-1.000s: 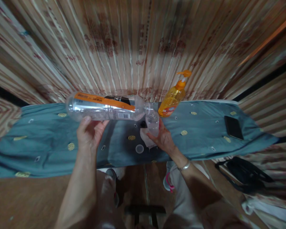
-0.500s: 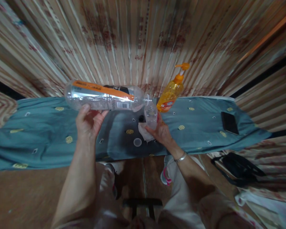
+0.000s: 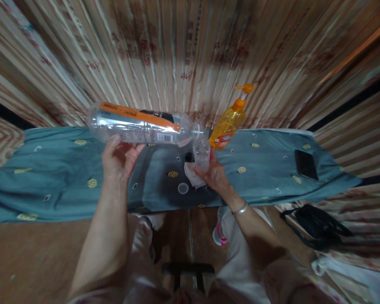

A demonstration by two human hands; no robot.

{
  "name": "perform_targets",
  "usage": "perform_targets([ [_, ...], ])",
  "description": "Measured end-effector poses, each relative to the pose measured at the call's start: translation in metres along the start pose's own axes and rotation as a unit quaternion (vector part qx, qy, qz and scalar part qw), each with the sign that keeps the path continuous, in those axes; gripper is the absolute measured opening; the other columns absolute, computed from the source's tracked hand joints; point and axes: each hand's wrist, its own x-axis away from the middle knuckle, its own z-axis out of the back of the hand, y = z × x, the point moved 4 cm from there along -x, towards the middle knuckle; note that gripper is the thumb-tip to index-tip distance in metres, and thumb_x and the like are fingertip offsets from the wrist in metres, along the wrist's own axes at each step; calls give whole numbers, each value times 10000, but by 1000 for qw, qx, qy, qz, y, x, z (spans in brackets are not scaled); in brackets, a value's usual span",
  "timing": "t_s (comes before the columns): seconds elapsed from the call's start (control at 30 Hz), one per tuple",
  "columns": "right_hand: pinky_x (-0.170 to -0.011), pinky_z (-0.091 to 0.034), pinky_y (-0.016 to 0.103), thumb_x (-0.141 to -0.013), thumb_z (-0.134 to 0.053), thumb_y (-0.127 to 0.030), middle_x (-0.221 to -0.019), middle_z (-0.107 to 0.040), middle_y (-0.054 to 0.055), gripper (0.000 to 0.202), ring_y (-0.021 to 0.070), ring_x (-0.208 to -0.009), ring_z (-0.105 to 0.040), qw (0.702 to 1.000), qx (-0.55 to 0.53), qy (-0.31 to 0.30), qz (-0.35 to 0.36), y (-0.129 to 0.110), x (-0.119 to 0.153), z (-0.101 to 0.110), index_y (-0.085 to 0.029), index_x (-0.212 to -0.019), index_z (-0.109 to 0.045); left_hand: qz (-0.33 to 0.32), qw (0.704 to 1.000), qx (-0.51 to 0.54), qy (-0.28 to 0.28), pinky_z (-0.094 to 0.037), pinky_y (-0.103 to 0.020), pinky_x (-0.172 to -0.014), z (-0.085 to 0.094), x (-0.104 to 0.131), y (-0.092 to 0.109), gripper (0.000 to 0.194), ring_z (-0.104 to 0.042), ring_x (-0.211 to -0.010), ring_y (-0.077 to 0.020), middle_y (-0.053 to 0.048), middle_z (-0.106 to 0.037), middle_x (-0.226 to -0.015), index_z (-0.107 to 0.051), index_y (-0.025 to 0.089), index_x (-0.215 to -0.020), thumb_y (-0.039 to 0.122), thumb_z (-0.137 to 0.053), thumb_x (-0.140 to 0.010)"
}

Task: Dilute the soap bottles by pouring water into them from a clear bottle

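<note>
My left hand (image 3: 120, 158) holds a large clear bottle (image 3: 139, 126) with an orange and silver label from below, tipped so that its neck points right. The bottle's mouth meets the top of a small clear bottle (image 3: 202, 150), which my right hand (image 3: 215, 173) grips. Whether liquid passes between them is too unclear to tell. Beside my right hand lies a white cloth (image 3: 193, 175), with a clear round lid (image 3: 183, 188) just below it and a small black cap (image 3: 188, 157) above. Behind my right hand stands a yellow pump bottle (image 3: 226, 124).
A green patterned cloth (image 3: 63, 169) covers the long table. On its right part lies a black flat object (image 3: 305, 164). A black bag (image 3: 316, 226) is at the lower right, below the table. A pleated curtain (image 3: 164, 55) hangs behind.
The large bottle's left end is very slightly higher in view. Both hands keep their holds, and the small bottle stays at the large bottle's mouth.
</note>
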Motion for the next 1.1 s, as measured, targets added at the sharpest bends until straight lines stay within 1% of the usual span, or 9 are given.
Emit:
perform_targets([
  [0.13,-1001,-586,542,-844,-626,-657,-1409,-616,270,1031,357,-1268,-652,1000,3,0,6,2,1,-1,-85,-1595,-213,1,1000,1,7,-572,-473,-961,1,0,0,269,-639,-1199,-303,-2,-746,-867,-630,291,-763,350,-810,-572],
  [0.3,-1023,-572,556,-838,-652,-626,-1436,-596,268,1032,350,-1286,-642,1000,9,-2,8,3,1,-1,-112,-1605,-192,10,1000,19,12,-550,-483,-1008,1,-1,0,304,-594,-1280,-318,0,-722,-861,-608,282,-815,301,-799,-580],
  [0.4,-1038,-560,564,-842,-653,-619,-1448,-587,266,1031,354,-1294,-636,1000,5,-2,10,2,1,-1,-112,-1607,-183,8,999,27,23,-554,-482,-1011,0,0,0,328,-585,-1294,-333,-13,-718,-887,-593,272,-826,300,-797,-570],
  [0.47,-1037,-559,572,-849,-646,-616,-1441,-593,266,1024,359,-1292,-637,1000,7,-5,4,2,1,-1,-104,-1605,-183,9,999,28,23,-560,-487,-1004,0,0,0,343,-586,-1293,-332,-16,-723,-903,-591,281,-837,300,-803,-568],
  [0.57,-1040,-559,575,-848,-643,-622,-1432,-598,271,1027,364,-1286,-640,1000,8,-10,1,1,1,0,-89,-1601,-192,6,999,26,23,-561,-487,-986,-1,1,0,315,-605,-1260,-320,-12,-721,-885,-600,295,-845,293,-781,-587],
  [0.73,-1018,-575,564,-851,-622,-651,-1436,-604,245,1019,355,-1280,-645,1000,5,4,5,-1,0,1,-127,-1608,-187,12,999,26,31,-553,-486,-975,-2,0,0,294,-627,-1205,-317,-23,-710,-860,-605,282,-855,274,-747,-598],
  [0.8,-1014,-576,556,-851,-612,-668,-1426,-610,252,1024,356,-1272,-649,1000,8,5,4,0,0,1,-102,-1600,-203,11,999,25,35,-548,-495,-979,-1,0,0,300,-628,-1199,-319,-21,-710,-857,-609,281,-854,280,-750,-589],
  [0.9,-1009,-577,543,-843,-598,-696,-1419,-610,269,1031,363,-1261,-655,1000,12,5,3,0,0,0,-63,-1578,-250,18,999,16,25,-546,-481,-975,0,0,-1,298,-627,-1197,-312,-7,-718,-855,-619,293,-839,296,-774,-585],
  [1.1,-1009,-583,526,-837,-612,-685,-1403,-613,293,1020,365,-1263,-655,1000,11,5,-5,-1,0,1,-47,-1559,-279,12,1000,20,5,-558,-468,-958,1,-1,-1,263,-611,-1230,-321,-3,-721,-820,-615,279,-788,304,-792,-595],
])
